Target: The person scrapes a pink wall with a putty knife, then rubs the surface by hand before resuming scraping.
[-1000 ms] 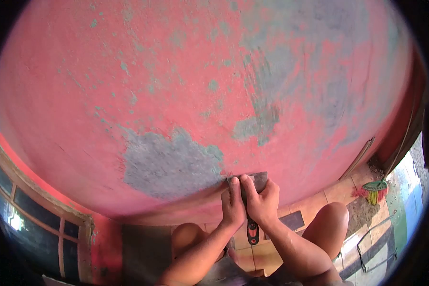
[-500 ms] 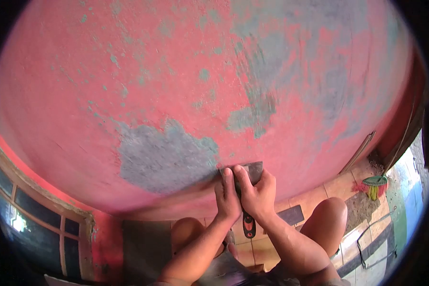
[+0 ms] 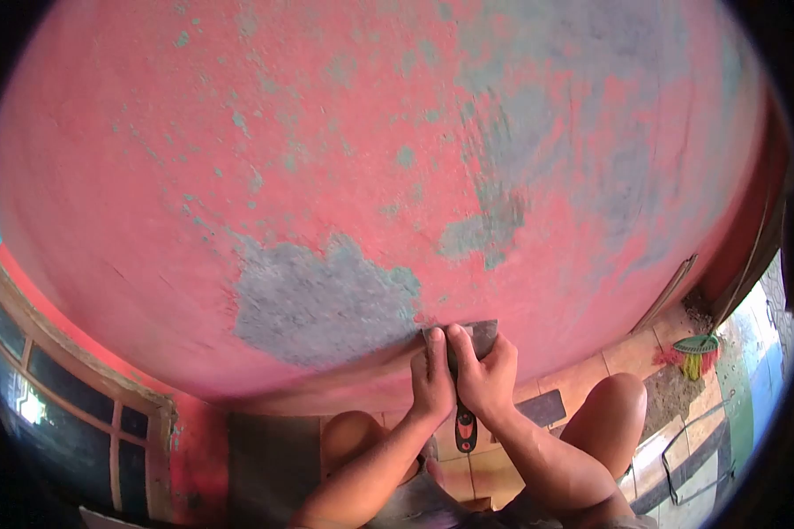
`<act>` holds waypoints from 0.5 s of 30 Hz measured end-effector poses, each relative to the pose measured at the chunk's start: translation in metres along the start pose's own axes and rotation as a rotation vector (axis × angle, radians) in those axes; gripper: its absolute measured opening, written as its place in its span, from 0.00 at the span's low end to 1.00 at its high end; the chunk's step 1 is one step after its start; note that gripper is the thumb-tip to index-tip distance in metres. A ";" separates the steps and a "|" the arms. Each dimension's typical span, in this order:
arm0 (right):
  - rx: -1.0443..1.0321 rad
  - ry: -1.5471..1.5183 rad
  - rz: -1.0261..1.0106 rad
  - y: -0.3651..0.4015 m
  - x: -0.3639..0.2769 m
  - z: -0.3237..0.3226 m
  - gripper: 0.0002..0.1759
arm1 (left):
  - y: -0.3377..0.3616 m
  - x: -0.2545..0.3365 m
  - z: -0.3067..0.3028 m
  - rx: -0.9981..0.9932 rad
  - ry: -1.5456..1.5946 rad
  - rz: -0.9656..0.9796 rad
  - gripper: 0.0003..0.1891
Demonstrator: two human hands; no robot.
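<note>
Both my hands are closed around a scraper with a black handle marked in red. Its wide metal blade lies at the lower part of a red wall, just right of a bare grey patch. My left hand grips from the left, its thumb pointing up near the blade. On the other side, my right hand wraps the tool, thumb also pressed along it. The lower handle sticks out below both hands. Where the blade's edge meets the wall is hard to make out.
Greenish-grey areas show through the red paint at upper right. A window frame stands at left. On the tiled floor lie a dark flat piece and, at right, a broom. My knees flank my arms.
The view has shifted slightly, so wall, hands and scraper appear lower and farther right. Against the wall the blade sits marginally lower. Both hands keep their hold.
</note>
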State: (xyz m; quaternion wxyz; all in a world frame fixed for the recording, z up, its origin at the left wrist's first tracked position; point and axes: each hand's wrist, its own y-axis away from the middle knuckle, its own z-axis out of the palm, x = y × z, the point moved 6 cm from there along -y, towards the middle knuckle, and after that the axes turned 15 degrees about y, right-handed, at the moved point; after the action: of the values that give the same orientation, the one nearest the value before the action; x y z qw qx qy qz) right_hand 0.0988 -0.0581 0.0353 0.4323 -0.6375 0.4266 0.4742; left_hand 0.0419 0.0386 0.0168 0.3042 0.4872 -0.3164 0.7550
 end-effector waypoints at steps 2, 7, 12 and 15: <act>0.010 -0.032 -0.003 0.000 0.001 0.002 0.17 | 0.000 -0.001 0.000 -0.010 -0.001 0.011 0.24; 0.033 0.024 -0.016 0.000 -0.009 -0.002 0.16 | 0.000 -0.007 -0.005 0.028 0.052 -0.025 0.26; 0.025 -0.062 0.012 0.001 0.001 0.004 0.15 | -0.001 -0.001 -0.002 0.005 -0.024 0.012 0.27; 0.038 -0.001 -0.033 -0.002 -0.003 0.001 0.17 | -0.002 0.003 0.000 0.019 -0.011 0.030 0.28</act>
State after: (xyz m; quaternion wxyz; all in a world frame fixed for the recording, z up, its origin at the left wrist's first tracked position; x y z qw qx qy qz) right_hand 0.0998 -0.0558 0.0381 0.4523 -0.6358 0.4248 0.4591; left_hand 0.0426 0.0399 0.0203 0.2864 0.4894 -0.3181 0.7598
